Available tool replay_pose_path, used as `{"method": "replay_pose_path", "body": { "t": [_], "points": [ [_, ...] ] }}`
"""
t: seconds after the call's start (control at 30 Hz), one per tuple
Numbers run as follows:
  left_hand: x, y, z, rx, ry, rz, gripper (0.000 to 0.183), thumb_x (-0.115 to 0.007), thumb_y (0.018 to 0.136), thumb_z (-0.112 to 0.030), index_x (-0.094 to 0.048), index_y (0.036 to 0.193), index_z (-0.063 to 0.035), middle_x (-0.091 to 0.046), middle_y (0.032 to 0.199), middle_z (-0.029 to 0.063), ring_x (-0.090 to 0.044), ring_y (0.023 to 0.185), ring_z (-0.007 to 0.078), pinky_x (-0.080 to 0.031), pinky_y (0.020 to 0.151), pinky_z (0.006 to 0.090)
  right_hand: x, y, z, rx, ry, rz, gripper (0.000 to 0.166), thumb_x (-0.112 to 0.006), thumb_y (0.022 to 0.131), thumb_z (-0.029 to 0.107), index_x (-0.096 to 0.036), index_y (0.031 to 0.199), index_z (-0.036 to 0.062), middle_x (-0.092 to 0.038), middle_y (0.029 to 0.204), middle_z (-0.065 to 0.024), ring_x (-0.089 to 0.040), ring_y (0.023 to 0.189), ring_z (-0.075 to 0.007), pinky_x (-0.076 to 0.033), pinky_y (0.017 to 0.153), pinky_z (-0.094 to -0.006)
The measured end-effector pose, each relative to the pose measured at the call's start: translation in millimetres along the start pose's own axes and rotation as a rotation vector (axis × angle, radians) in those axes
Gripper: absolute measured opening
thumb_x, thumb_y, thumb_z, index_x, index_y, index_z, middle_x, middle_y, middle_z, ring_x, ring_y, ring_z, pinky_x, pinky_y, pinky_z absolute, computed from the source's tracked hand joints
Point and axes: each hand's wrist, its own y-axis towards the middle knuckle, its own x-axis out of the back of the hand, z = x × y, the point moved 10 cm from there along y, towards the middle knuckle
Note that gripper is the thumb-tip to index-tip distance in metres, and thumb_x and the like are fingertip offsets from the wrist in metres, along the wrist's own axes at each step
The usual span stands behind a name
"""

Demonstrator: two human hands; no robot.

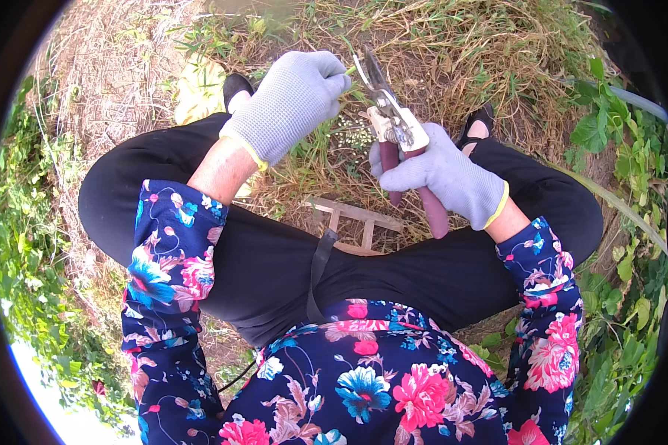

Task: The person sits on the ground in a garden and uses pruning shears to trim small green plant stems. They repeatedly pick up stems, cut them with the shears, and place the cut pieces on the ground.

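Note:
Gloved in grey knit, my left hand point(292, 103) pinches a thin green stem point(350, 70) between thumb and fingers, at upper centre. My right hand point(442, 169), in a matching glove, holds pruning shears point(392, 119) by their dark red handles. The shears point up and to the left, with their metal blades parted close beside the stem. Part of the right hand's fingers is hidden behind the handles. Small pale bits, perhaps flowers or buds, lie on the grass point(353, 135) beneath the tools.
A small wooden frame point(362, 214) lies on the ground between my bent legs. Dry grass and straw point(440, 55) spread ahead. Leafy vines point(595, 122) and a long pale stem point(618, 203) are at the right, with more green foliage point(28, 239) at the left. A yellowish object point(200, 89) lies near my left foot.

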Motion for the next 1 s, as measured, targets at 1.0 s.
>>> {"method": "replay_pose_path", "body": {
  "t": [1.0],
  "points": [
    [-7.0,-8.8,19.1,0.296,-0.165,0.082,0.021,-0.06,0.09,-0.023,-0.065,0.083,-0.0034,-0.055,0.058,-0.002,-0.044,0.049,0.0032,-0.035,0.045,0.0206,-0.2,-2.9,15.0,0.015,-0.185,-0.051,0.027,-0.073,0.069,0.01,-0.056,0.087,0.001,-0.057,0.073,-0.0028,-0.055,0.068,-0.0107,-0.045,0.063,-0.026]
  ]
}}
